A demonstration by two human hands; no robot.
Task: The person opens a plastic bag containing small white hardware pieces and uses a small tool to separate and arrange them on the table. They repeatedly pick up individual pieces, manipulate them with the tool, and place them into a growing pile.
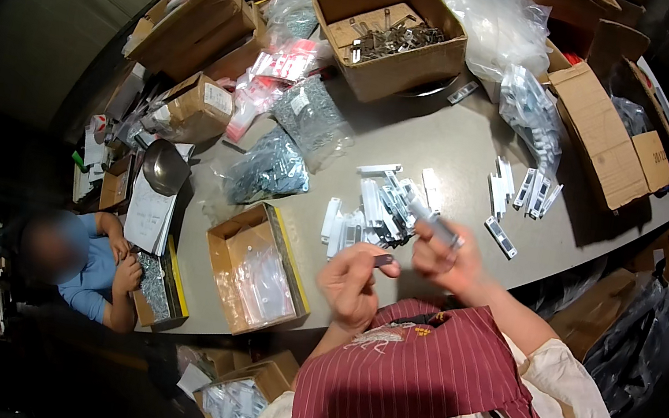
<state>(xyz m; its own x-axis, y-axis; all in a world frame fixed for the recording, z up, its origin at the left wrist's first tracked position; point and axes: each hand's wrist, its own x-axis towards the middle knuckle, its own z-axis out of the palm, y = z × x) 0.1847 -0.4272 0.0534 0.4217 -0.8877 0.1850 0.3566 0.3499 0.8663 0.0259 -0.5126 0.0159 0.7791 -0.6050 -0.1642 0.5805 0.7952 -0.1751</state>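
My left hand pinches a small dark piece between thumb and fingers, just above the table's near edge. My right hand holds a long grey-white plastic part at a slant, close to the left hand. Just beyond both hands lies a heap of white plastic strips on the grey table. A few more white pieces lie to the right of the heap.
An open box of clear bags sits left of my hands. Bags of small metal parts, a box of metal pieces and other cartons crowd the far side. Another person sits at the left.
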